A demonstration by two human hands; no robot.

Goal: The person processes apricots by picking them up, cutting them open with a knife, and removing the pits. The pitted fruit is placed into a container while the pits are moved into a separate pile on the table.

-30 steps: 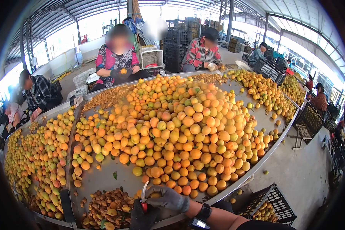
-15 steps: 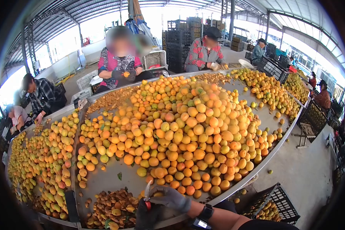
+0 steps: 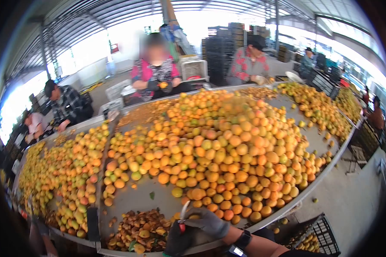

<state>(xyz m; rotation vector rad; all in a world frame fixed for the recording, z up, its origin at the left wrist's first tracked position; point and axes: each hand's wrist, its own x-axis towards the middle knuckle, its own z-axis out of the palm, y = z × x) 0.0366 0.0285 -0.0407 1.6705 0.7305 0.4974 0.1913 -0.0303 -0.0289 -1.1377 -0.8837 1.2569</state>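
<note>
At the near table edge my left hand (image 3: 177, 240), in a dark glove, is closed around the red handle of a curved-blade knife (image 3: 185, 210), blade pointing up. Right beside it my right hand (image 3: 209, 223), in a grey glove, has its fingers bent around a yellow-orange apricot (image 3: 194, 216), mostly covered by the glove and close to the blade. Just left of my hands is a heap of brown and orange fruit scraps (image 3: 139, 231). Beyond them rises a large pile of apricots (image 3: 227, 154).
The metal table (image 3: 128, 196) has a raised divider (image 3: 102, 180), with more apricots (image 3: 73, 180) left of it. A black crate (image 3: 326, 235) holding fruit stands on the floor at right. Several people work around the table; a co-worker's gloved hand (image 3: 42, 228) shows at lower left.
My view has shifted, so the table and piles appear farther right and slightly lower. My hands stay together at the table edge with the knife and fruit.
</note>
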